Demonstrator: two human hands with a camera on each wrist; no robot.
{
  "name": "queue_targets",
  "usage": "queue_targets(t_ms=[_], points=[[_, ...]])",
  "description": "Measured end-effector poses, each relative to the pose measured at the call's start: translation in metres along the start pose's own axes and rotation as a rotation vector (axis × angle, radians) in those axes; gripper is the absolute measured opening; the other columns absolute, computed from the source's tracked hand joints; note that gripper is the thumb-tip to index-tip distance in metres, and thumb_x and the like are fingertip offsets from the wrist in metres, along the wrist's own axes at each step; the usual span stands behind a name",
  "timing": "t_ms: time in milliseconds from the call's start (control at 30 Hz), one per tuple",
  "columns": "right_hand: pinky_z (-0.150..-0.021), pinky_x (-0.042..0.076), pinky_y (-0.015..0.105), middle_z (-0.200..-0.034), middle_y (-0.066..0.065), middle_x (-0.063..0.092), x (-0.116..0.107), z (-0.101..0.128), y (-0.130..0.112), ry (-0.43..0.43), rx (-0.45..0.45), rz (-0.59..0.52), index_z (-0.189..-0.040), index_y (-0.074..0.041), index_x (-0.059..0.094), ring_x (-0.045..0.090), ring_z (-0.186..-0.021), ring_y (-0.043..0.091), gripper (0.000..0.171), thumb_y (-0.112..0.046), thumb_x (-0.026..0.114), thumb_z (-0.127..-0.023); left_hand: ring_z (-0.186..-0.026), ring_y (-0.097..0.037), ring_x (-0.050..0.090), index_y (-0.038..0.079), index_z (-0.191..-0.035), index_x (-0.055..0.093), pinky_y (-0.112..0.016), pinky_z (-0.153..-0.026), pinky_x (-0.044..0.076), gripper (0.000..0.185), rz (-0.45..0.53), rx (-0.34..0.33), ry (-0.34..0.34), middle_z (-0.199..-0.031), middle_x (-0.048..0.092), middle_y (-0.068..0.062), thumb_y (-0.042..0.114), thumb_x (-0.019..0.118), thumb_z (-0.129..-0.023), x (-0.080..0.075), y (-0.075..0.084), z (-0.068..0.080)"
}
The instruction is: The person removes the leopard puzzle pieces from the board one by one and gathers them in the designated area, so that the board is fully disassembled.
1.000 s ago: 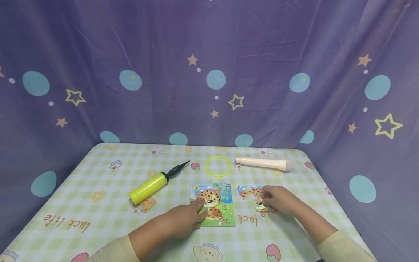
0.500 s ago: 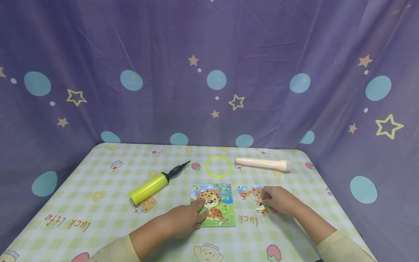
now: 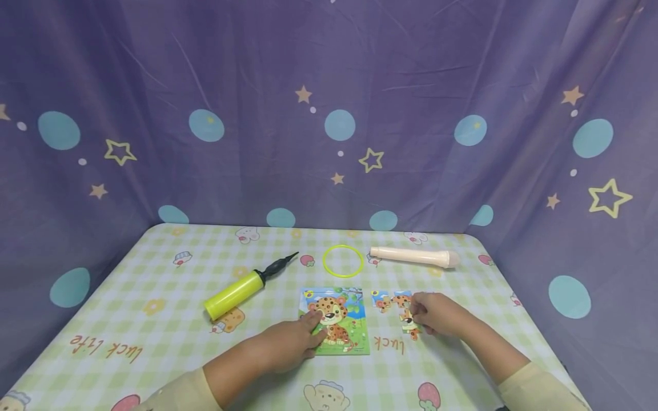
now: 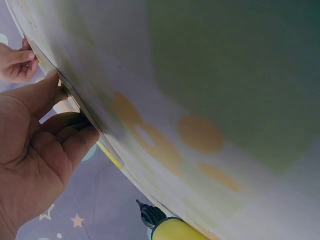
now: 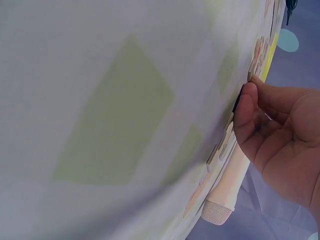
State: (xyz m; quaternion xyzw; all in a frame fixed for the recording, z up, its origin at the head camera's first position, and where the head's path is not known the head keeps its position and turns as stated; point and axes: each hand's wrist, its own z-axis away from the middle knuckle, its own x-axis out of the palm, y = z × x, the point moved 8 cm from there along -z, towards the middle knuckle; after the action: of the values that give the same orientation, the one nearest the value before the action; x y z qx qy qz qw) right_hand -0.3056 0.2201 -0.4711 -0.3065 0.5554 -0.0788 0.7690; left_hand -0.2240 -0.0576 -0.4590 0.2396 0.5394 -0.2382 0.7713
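A leopard picture puzzle board point(image 3: 345, 326) lies flat on the checked tablecloth point(image 3: 154, 297). My left hand point(image 3: 290, 342) rests on its left edge with the fingers laid out on the board; the left wrist view shows those fingers point(image 4: 70, 145) pressing against the surface. To the right of the board lie a few loose puzzle pieces point(image 3: 386, 301). My right hand point(image 3: 437, 314) sits over them with curled fingers and pinches one piece point(image 3: 410, 326). In the right wrist view the thumb point(image 5: 246, 102) presses on that piece's edge.
A yellow hand pump point(image 3: 233, 294) with a black nozzle lies left of the board, also seen as the pump point(image 4: 172, 230). Behind the board are a yellow ring point(image 3: 342, 261) and a cream toy microphone point(image 3: 413, 256). Purple star-print curtains enclose the table.
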Motion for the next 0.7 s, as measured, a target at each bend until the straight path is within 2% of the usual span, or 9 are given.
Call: queue_targets(t_ms=[200, 300, 433, 567, 700], points=[[-0.051, 0.041, 0.026, -0.064, -0.005, 0.053, -0.014, -0.007, -0.014, 0.142, -0.036, 0.088, -0.092, -0.022, 0.062, 0.046, -0.054, 0.01, 0.006, -0.025, 0.062, -0.097, -0.147, -0.028, 0.029, 0.023, -0.149, 0.045, -0.04, -0.113, 0.038, 0.051, 0.008, -0.003, -0.002, -0.161, 0.027, -0.012, 0.034, 0.054, -0.099, -0.001, 0.0, 0.0], [-0.05, 0.041, 0.027, -0.064, -0.003, 0.054, -0.017, -0.015, -0.032, 0.159, -0.063, 0.063, -0.092, -0.023, 0.062, 0.046, -0.054, 0.011, 0.007, -0.026, 0.062, -0.097, -0.147, -0.028, 0.029, 0.023, -0.148, 0.045, -0.04, -0.113, 0.038, 0.051, 0.009, -0.008, -0.004, -0.161, 0.028, -0.012, 0.034, 0.054, -0.099, -0.002, 0.0, 0.001], [-0.049, 0.045, 0.029, -0.072, 0.004, 0.059, -0.009, -0.029, -0.062, 0.084, -0.115, -0.017, -0.101, -0.018, 0.061, 0.053, -0.054, 0.015, 0.007, -0.024, 0.06, -0.099, -0.147, -0.028, 0.029, 0.023, -0.148, 0.045, -0.041, -0.114, 0.037, 0.052, 0.031, -0.013, -0.003, -0.161, 0.027, -0.012, 0.034, 0.055, -0.099, -0.003, -0.001, 0.001], [-0.052, 0.048, 0.031, -0.08, 0.006, 0.061, 0.011, -0.042, -0.094, -0.029, -0.176, -0.072, -0.115, -0.013, 0.058, 0.058, -0.057, 0.017, 0.021, -0.027, 0.059, -0.099, -0.147, -0.028, 0.029, 0.024, -0.148, 0.045, -0.041, -0.114, 0.036, 0.053, 0.046, -0.004, 0.004, -0.161, 0.027, -0.012, 0.035, 0.056, -0.098, -0.003, -0.001, 0.001], [-0.059, 0.052, 0.03, -0.084, 0.002, 0.063, 0.038, -0.052, -0.128, -0.156, -0.238, -0.072, -0.124, -0.01, 0.054, 0.063, -0.064, 0.019, 0.035, -0.03, 0.063, -0.097, -0.144, -0.03, 0.034, 0.025, -0.147, 0.047, -0.041, -0.111, 0.041, 0.053, 0.047, 0.006, 0.023, -0.16, 0.03, -0.012, 0.036, 0.058, -0.097, -0.004, -0.002, 0.001]])
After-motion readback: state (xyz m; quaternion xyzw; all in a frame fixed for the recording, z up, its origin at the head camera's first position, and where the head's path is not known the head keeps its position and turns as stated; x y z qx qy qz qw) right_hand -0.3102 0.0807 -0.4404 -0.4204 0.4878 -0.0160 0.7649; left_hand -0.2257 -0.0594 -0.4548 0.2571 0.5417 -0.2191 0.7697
